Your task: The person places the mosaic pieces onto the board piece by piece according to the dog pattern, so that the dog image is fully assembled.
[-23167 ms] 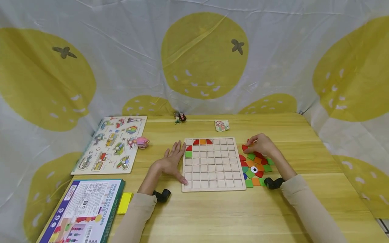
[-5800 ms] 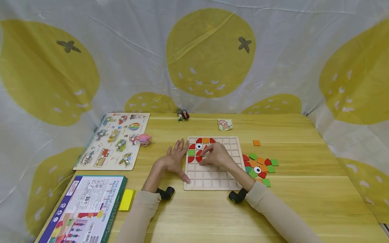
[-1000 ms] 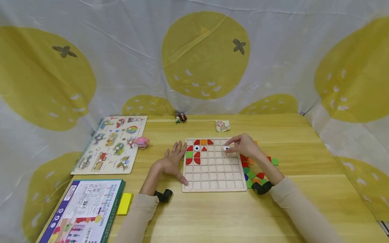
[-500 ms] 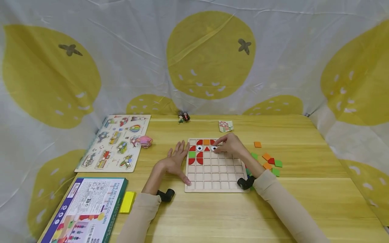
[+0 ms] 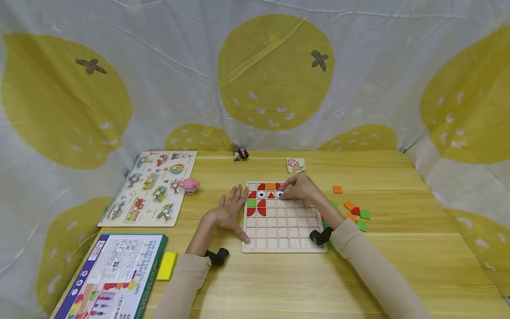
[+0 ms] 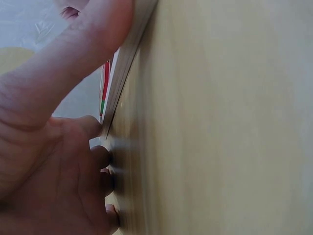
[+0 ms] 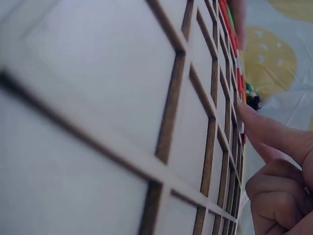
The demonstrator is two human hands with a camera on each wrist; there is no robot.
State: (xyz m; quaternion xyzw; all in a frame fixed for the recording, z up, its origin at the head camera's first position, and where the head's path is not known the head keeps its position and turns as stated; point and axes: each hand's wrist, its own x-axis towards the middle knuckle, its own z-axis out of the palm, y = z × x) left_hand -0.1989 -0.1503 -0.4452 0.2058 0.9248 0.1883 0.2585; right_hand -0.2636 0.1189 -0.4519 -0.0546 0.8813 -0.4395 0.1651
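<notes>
A wooden grid board [image 5: 283,230] lies on the table, with red, orange and green tiles in its upper left cells. One white eye tile [image 5: 260,194] sits in the second row, and a red triangle tile [image 5: 271,195] is right of it. Just right of the triangle, my right hand [image 5: 304,188] pinches a second eye tile [image 5: 279,194] between thumb and index finger, at its cell. My left hand [image 5: 227,216] is spread along the board's left edge, its thumb [image 6: 68,58] on the lower left corner. My right forearm partly hides the loose tiles.
Loose tiles [image 5: 364,214] lie right of the board, with an orange square tile [image 5: 338,189] apart. A small pattern card [image 5: 296,165] and figurines [image 5: 240,153] are behind. At left are a picture puzzle [image 5: 159,195], a pink toy [image 5: 189,185], a box [image 5: 115,274] and a yellow block [image 5: 167,266].
More tiles fill the board than in the oldest frame. Over the last second my right hand carried the second eye tile left to the triangle's right side. My left hand stayed on the edge.
</notes>
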